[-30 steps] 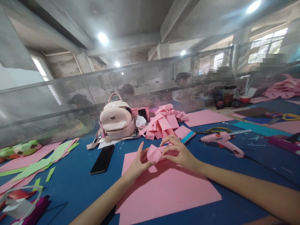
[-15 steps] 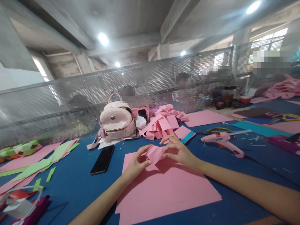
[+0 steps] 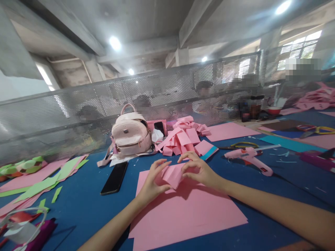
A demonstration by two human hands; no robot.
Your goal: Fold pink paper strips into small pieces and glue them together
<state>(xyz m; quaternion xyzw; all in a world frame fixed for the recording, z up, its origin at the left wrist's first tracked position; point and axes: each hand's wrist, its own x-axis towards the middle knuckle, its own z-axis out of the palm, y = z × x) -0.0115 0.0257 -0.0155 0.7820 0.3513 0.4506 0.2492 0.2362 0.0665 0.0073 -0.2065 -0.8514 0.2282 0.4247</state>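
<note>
A folded pink paper piece is pinched between both hands just above a large pink sheet that lies on the blue table. My left hand grips its left side, fingers curled over the top edge. My right hand holds its right side with thumb and fingertips. Directly behind the hands sits a pile of folded pink paper strips.
A black phone lies left of the sheet, a pink backpack behind it. A pink glue gun and scissors lie to the right. Green and pink paper scraps cover the left. A perforated metal screen closes the table's far edge, with people behind it.
The paper piece has been turned and pressed between the hands. My left fingers have shifted from beside it to curl over its top edge. Both hands stay over the same spot.
</note>
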